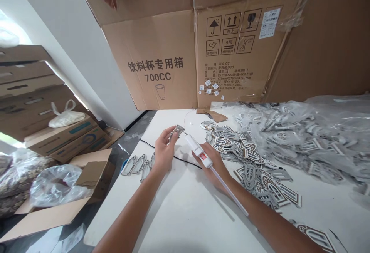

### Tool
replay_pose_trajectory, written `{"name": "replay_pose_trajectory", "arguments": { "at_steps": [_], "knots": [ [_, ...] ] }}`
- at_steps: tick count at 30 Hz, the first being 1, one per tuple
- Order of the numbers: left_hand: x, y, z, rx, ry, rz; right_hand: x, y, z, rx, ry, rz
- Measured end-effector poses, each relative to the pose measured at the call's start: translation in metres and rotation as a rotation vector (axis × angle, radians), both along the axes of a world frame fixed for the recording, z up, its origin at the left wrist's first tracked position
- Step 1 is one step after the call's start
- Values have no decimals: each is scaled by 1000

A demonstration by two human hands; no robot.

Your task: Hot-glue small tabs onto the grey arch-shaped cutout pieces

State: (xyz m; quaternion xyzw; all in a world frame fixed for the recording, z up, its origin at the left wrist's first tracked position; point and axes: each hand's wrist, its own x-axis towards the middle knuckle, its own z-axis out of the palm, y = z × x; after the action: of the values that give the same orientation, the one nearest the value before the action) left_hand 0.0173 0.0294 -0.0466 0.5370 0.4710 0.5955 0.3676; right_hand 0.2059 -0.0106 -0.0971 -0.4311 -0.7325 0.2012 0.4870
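Between the thumb and fingers of my left hand [164, 148] is a small grey window-shaped piece [179, 129], held up above the table. My right hand [212, 156] is wrapped around a white glue gun [194, 145], its nozzle close to the piece's edge; whether they touch I cannot tell. A long translucent glue stick [228, 191] sticks out of the gun's back end towards my forearm. Several grey arched pieces [139, 164] lie on the table by my left wrist. A heap of grey and brown cut-out pieces [248, 153] spreads to the right of my right hand.
The white table [179, 210] carries plastic-wrapped pieces [312, 129] at the right. A black cord [187, 162] crosses it. Large cardboard boxes [162, 37] stand behind, with a torn cardboard scrap [215, 115] before them. An open carton [58, 214] with plastic lining is on the left floor.
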Motion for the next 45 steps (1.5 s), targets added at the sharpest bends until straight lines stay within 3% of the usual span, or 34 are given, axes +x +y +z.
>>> {"name": "replay_pose_trajectory", "arguments": {
  "at_steps": [6,12,20,28,45],
  "knots": [
    [-4,5,-3,-227,-378,-71,-1,-7,7,-10,24,45],
    [-3,3,1,-303,-622,-86,0,-9,12,-15,13,55],
    [-5,2,-2,-355,-479,-74,-2,-11,12,-31,11,59],
    [0,-5,4,-270,-281,-41,-3,-14,17,-41,-1,15],
    [8,-9,1,-166,-245,-67,-3,-15,13,-54,-10,-17]
  ]
}}
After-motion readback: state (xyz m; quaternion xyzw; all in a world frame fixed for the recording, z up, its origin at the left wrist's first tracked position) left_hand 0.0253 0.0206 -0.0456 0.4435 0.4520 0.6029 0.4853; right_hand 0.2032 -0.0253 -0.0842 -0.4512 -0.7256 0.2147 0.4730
